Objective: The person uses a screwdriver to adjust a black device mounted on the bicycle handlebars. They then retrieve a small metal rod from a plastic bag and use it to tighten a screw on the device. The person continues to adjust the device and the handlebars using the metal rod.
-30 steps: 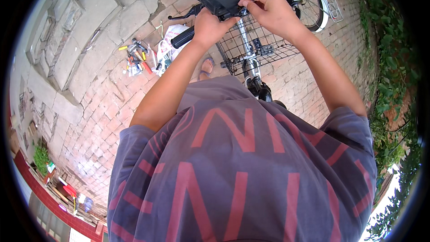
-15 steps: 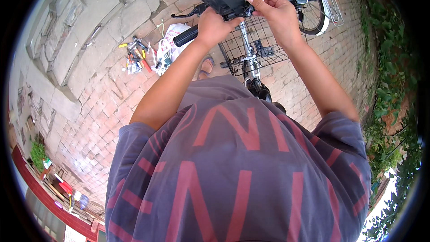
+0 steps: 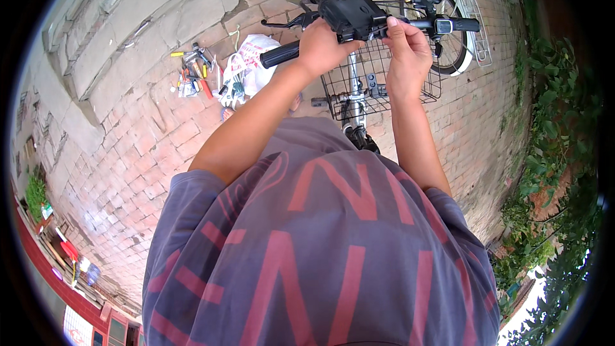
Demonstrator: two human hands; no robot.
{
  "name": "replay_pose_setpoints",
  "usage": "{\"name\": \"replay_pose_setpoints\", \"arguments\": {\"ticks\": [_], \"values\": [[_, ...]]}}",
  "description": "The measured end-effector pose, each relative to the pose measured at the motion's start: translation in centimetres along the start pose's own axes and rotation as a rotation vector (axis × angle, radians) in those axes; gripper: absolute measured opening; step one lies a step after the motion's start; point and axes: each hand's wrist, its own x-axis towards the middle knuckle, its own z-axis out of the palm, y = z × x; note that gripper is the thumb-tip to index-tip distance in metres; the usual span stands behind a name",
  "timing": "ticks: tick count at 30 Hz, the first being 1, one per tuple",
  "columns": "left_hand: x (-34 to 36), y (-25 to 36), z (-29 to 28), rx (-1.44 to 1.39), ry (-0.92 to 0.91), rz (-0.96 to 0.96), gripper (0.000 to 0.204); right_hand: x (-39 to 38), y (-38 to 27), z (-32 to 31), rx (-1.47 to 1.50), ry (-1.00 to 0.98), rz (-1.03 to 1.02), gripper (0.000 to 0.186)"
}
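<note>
A boxy black plastic holder [image 3: 353, 16] sits at the middle of a bicycle's handlebar, in front of me. My left hand [image 3: 321, 50] is closed round its left and near side, the thumb along the near edge and the other fingers hidden behind it. At the holder's right edge, my right hand [image 3: 408, 57] pinches with thumb and forefinger; whatever small part lies between them is covered. The black left grip [image 3: 280, 54] and a brake lever [image 3: 285, 24] stick out beside my left wrist. Beyond my right hand is a small grey display [image 3: 443, 26] next to the right grip [image 3: 466, 24].
Below the handlebar hangs a black wire basket [image 3: 426, 86]. A white bicycle [image 3: 473, 38] stands behind at the right. Loose hand tools [image 3: 195, 67] and a white plastic bag [image 3: 259, 57] lie on the brick paving at the left. Stone steps [image 3: 122, 19] rise farther left; green plants [image 3: 544, 122] line the right.
The handlebar, holder and both hands appear shifted to the right in view. My right forearm has swung inward and the hand turned more upright, still pinching at the holder's right edge.
</note>
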Motion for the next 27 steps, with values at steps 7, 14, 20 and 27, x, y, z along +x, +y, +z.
{"name": "replay_pose_setpoints", "arguments": {"ticks": [7,14,20,27], "values": [[0.1,-0.2,0.0,0.035,0.022,0.033,0.041,0.7,-1.5,-1.0,0.268,-0.137,0.339,0.013],[-0.1,0.0,0.0,0.066,0.005,0.008,0.042,0.2,-1.5,-0.4,0.261,-0.001,0.37,0.015],[-0.2,0.1,-0.2,0.089,0.018,0.024,0.041,0.2,-2.0,-0.3,-0.013,-0.195,0.243,0.016],[-0.2,-0.4,0.0,0.059,0.009,-0.007,0.041,-0.3,-1.7,-0.2,0.089,-0.169,0.449,0.019]]}}
